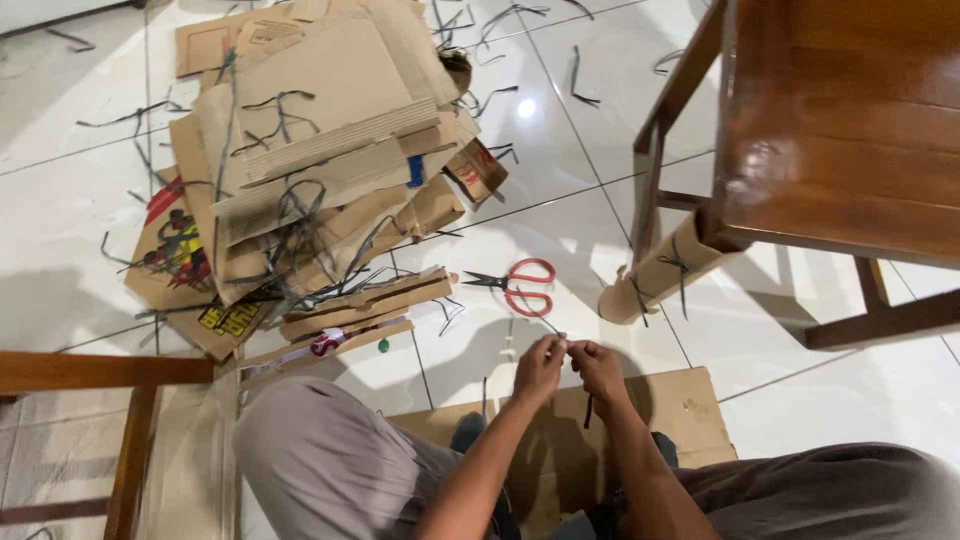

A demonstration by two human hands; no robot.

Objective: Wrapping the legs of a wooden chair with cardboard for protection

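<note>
i see both hands low in the middle of the frame, close together, fingertips nearly meeting. the left hand [540,366] is pinched shut on one end of a thin dark strap [587,410]; the right hand [598,368] is also closed with its fingers pinching the strap, and a short dark length hangs down from it over the flat cardboard [690,410] lying under the hands at lower centre. how tight each pinch is i cannot tell, the strap is too thin where the fingers meet.

just above the hands, at centre, red scissors [520,285] lie on the white tile floor [560,150], blades pointing left, apart from both hands. to the right of the scissors a cardboard roll [655,275] leans against a leg of the wooden chair [840,130] that fills the upper right; dark straps wrap around the roll. a big cardboard pile [320,150] takes up the upper left, with loose dark strap pieces scattered over it and on the tiles around. a wooden frame [100,372] runs along the lower left edge. my knees in grey trousers show at the bottom.
</note>
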